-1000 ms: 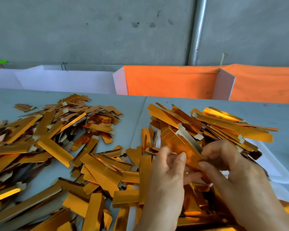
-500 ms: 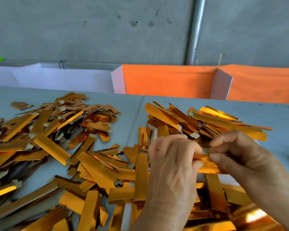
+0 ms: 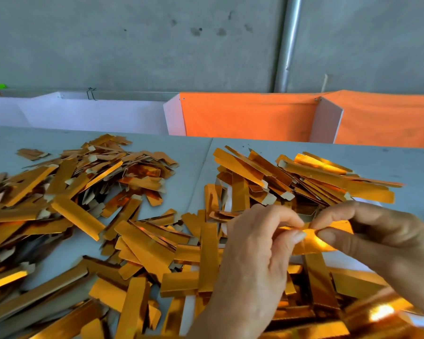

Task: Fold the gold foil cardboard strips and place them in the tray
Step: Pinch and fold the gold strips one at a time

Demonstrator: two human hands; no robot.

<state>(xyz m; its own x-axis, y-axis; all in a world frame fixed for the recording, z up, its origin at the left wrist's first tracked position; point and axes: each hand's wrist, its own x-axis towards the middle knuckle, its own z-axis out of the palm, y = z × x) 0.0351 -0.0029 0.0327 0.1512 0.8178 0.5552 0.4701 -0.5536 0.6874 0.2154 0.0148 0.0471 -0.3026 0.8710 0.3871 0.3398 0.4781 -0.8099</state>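
while folding: left hand point(image 3: 252, 243) and right hand point(image 3: 377, 238) both pinch one gold strip point(image 3: 313, 237) above the table's near right corner.
next: likely crease it, then reach the tray point(image 3: 227, 204).

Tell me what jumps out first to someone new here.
Heaps of gold strips cover the grey table, left and centre. In the near right, the left hand and right hand pinch one strip between them. Behind, an orange panel lines the table's far edge.

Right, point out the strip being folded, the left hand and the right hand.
strip being folded point(image 3: 316, 241): head view, on its shiny face between the thumbs.
left hand point(image 3: 252, 255): head view, on its back.
right hand point(image 3: 387, 231): head view, on its back.
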